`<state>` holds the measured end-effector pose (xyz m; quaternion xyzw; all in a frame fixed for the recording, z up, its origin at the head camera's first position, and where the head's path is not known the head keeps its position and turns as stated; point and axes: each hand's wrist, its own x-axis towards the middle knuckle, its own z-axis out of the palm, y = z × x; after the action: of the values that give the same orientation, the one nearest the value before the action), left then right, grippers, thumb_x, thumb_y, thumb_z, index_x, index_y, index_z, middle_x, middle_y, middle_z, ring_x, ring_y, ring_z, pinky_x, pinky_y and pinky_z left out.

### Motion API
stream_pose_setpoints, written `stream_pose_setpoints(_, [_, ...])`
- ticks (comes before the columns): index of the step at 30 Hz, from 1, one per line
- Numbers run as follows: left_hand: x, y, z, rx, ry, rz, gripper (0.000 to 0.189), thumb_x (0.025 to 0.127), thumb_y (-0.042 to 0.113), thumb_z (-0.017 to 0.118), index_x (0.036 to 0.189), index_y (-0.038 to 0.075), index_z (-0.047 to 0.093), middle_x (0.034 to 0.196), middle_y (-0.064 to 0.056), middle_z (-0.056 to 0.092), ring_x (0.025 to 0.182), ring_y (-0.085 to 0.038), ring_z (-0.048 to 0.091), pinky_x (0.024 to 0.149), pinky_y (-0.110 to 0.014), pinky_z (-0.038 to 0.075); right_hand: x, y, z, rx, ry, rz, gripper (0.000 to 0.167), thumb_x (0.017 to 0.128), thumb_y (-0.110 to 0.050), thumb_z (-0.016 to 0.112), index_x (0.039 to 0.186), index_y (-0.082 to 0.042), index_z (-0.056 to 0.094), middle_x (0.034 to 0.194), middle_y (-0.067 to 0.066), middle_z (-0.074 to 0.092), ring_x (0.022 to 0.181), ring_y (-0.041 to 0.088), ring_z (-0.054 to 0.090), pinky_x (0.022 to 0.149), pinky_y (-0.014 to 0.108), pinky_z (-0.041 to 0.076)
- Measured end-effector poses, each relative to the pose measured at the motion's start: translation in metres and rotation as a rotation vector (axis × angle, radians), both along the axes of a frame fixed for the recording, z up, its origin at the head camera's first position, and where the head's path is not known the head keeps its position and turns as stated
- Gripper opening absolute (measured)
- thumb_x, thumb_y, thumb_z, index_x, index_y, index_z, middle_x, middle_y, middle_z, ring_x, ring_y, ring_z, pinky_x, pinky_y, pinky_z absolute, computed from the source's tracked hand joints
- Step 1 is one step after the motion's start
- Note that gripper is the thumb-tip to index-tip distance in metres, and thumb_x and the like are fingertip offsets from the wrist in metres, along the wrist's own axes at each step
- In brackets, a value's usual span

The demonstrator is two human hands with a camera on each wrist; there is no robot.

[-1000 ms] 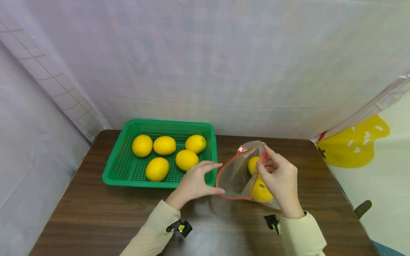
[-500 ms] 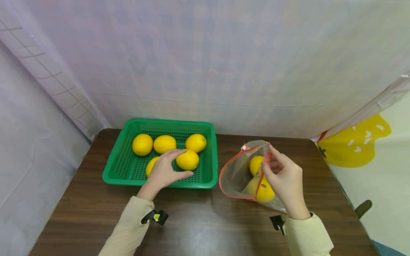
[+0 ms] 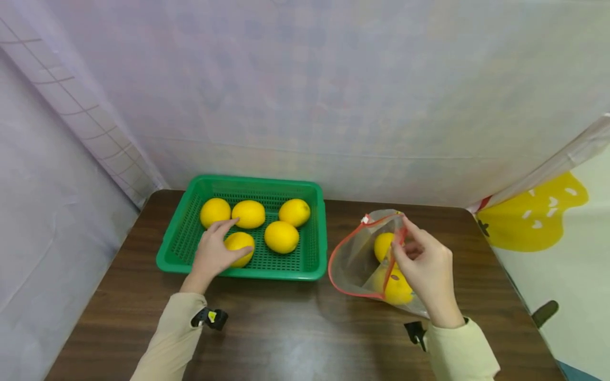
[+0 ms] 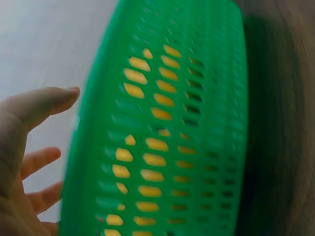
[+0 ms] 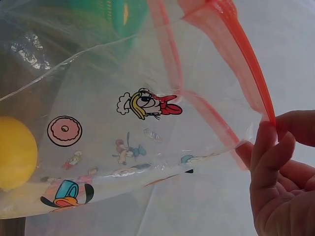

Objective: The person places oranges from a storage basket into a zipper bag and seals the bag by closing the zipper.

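Note:
My left hand point(image 3: 209, 255) reaches over the front of a green plastic basket point(image 3: 281, 274). Its thumb and fingers are spread around the nearest lemon point(image 3: 239, 242); contact cannot be made out. In the left wrist view, the relaxed fingers of the left hand point(image 4: 11, 147) stand above the basket's slotted wall point(image 4: 96, 152). My right hand point(image 3: 431, 272) pinches the edge of a clear zip bag point(image 3: 350, 264) with a red zip, keeping its mouth wide toward the basket. Inside the bag lie lemons point(image 3: 399, 290). Cartoon prints on the bag point(image 5: 113, 157) show in the right wrist view.
Several more lemons point(image 3: 281, 237) lie in the basket, to the back and right. The brown wooden table point(image 3: 286, 328) runs up to a pale cloth point(image 3: 305, 95) behind. A yellow printed shape point(image 3: 534, 217) is on the right-hand cloth.
My left hand has left the bag's mouth and moved left over the basket to the front lemon. The right hand still holds the bag's edge, shifted slightly right.

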<state>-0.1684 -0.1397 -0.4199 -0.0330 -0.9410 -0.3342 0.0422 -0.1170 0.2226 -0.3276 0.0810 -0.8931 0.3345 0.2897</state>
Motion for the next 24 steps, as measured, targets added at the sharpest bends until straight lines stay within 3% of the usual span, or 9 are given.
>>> stream_pose_setpoints(10, [-0.005,-0.008,-0.013,-0.026,-0.073,0.014,0.073,0.073,0.043,0.071,0.133,0.012,0.045,0.134,-0.019,0.037,0.116,-0.043,0.038,0.086,-0.061,0.037,0.0,0.0,-0.001,-0.012,0.0,-0.005,0.045,0.07,0.006,0.069,0.114,0.003,0.061,0.066,0.009,0.063,0.051,-0.01,0.047,0.046,0.008,0.04])
stream_pose_setpoints(24, [-0.009,-0.006,-0.013,-0.133,-0.183,0.014,0.075,0.075,0.044,0.068,0.137,0.012,0.041,0.14,-0.023,0.029,0.119,-0.051,0.033,0.082,-0.066,0.036,-0.001,0.0,-0.003,-0.03,-0.002,0.013,0.046,0.07,0.007,0.069,0.115,0.002,0.061,0.07,0.01,0.065,0.051,-0.011,0.048,0.046,0.008,0.04])
